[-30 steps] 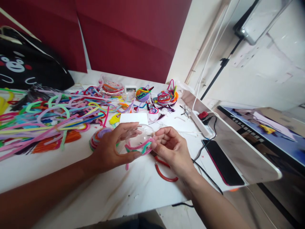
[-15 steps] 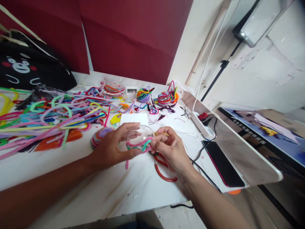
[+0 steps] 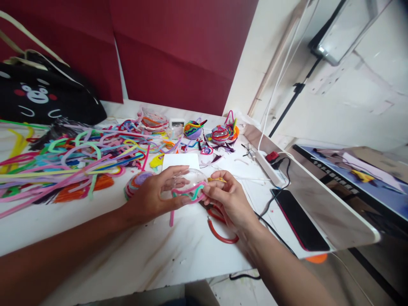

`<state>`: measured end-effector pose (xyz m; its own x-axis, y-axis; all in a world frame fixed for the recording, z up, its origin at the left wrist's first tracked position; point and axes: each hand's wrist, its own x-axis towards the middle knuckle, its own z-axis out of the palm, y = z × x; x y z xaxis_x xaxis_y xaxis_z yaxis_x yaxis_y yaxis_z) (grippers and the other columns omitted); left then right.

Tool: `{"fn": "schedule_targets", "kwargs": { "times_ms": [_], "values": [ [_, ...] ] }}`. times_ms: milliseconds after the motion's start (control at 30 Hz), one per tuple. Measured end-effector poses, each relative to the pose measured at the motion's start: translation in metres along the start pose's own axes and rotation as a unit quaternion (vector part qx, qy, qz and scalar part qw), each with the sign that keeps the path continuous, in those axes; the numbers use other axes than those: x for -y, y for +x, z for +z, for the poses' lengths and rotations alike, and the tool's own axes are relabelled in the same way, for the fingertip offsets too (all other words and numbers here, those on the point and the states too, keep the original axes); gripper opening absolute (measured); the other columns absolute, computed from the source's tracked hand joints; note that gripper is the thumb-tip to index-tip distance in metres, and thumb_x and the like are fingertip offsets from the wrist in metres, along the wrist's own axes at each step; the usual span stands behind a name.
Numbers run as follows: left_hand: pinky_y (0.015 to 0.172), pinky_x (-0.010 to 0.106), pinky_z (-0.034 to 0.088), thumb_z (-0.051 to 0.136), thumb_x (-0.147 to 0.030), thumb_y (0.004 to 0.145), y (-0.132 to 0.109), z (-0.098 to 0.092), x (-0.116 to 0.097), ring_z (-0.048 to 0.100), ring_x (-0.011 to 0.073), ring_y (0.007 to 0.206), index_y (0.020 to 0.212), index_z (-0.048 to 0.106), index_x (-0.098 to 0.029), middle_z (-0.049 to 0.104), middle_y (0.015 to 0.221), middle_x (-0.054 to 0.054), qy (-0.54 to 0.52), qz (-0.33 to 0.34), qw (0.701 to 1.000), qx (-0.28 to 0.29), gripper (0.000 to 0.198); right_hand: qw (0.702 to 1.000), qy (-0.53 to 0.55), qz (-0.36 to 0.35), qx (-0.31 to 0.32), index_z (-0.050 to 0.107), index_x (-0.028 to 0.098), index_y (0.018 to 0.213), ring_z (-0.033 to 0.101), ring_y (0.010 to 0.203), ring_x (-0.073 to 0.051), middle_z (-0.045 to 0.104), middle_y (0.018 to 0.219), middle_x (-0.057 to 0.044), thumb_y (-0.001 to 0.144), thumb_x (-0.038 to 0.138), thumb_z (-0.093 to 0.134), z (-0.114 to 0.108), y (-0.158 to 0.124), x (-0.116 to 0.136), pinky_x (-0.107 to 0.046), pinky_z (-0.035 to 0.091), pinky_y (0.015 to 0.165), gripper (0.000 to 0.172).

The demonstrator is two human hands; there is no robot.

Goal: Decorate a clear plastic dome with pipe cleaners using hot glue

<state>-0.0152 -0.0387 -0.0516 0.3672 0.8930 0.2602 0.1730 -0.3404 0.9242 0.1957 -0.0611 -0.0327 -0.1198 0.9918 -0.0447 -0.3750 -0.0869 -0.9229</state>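
My left hand [image 3: 159, 189] curls round the left side of a clear plastic ball [image 3: 194, 175], thumb below and fingers behind. Pink pipe cleaner [image 3: 191, 188] and a wavy green pipe cleaner [image 3: 198, 192] run across the ball's front. At the ball's right side, my right hand [image 3: 225, 191] pinches the end of the pipe cleaner. A small yellow piece [image 3: 218, 180] shows by its fingers; its kind is unclear. Under the right hand lies a red-handled tool [image 3: 219, 234], its head mostly hidden. A wrapped ball [image 3: 135, 183] sits behind my left wrist.
A large heap of pipe cleaners [image 3: 79, 157] spreads over the left of the table. Decorated balls [image 3: 193, 129] stand at the back near a white card [image 3: 180, 161]. To the right are a power strip [image 3: 269, 168], cables and a phone [image 3: 301, 219] by a raised edge.
The view has shifted slightly, so everything sits a little lower and more to the right. The green pipe cleaner's wave now lies flatter against the ball. Both hands keep their grip.
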Motion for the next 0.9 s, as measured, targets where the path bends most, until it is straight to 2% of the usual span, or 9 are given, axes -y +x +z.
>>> {"fn": "schedule_targets", "kwargs": {
  "times_ms": [200,400,600,733,900],
  "values": [
    [0.098,0.042,0.055,0.079,-0.041,0.076,0.0000,-0.0030,-0.0044,0.058,0.0344,0.127,0.139,0.051,-0.023,0.057,0.143,0.015,0.014,-0.006,1.000,0.024,0.072,1.000,0.001,0.005,-0.013,0.050,0.021,0.092,0.061,0.049,-0.010,0.070,0.063,0.004,0.057,0.026,0.089,0.0001,-0.0001,0.0015,-0.020,0.051,0.051,0.053],
    [0.101,0.041,0.053,0.070,-0.041,0.084,0.0018,-0.0052,-0.0071,0.060,0.0325,0.124,0.143,0.047,-0.020,0.058,0.142,0.016,0.010,0.013,0.998,0.055,0.066,1.000,0.020,0.016,-0.015,0.049,0.021,0.094,0.062,0.050,-0.010,0.070,0.060,0.003,0.056,0.025,0.087,-0.0002,0.0003,0.0024,-0.018,0.052,0.050,0.054],
    [0.101,0.043,0.053,0.072,-0.036,0.083,0.0019,-0.0057,-0.0035,0.057,0.0337,0.127,0.145,0.046,-0.027,0.051,0.148,0.012,0.004,0.039,0.998,0.047,0.068,0.999,0.034,0.014,-0.009,0.048,0.021,0.094,0.061,0.049,-0.010,0.069,0.059,0.003,0.058,0.024,0.086,-0.0008,-0.0007,0.0015,-0.018,0.051,0.049,0.053],
    [0.100,0.045,0.052,0.072,-0.034,0.083,0.0005,-0.0053,0.0003,0.056,0.0342,0.129,0.147,0.041,-0.027,0.050,0.148,0.016,-0.017,0.026,0.999,0.043,0.072,0.999,0.046,0.012,-0.005,0.048,0.021,0.094,0.061,0.049,-0.010,0.069,0.060,0.003,0.060,0.022,0.085,-0.0019,-0.0003,0.0009,-0.018,0.050,0.049,0.050],
    [0.102,0.046,0.051,0.074,-0.035,0.083,-0.0008,-0.0055,0.0012,0.055,0.0330,0.130,0.140,0.038,-0.027,0.046,0.149,0.018,-0.051,0.019,0.998,0.040,0.068,0.998,0.061,0.015,0.010,0.047,0.022,0.094,0.054,0.043,-0.008,0.069,0.059,0.003,0.062,0.018,0.082,-0.0029,0.0011,0.0001,-0.017,0.042,0.045,0.048]
  ]
}}
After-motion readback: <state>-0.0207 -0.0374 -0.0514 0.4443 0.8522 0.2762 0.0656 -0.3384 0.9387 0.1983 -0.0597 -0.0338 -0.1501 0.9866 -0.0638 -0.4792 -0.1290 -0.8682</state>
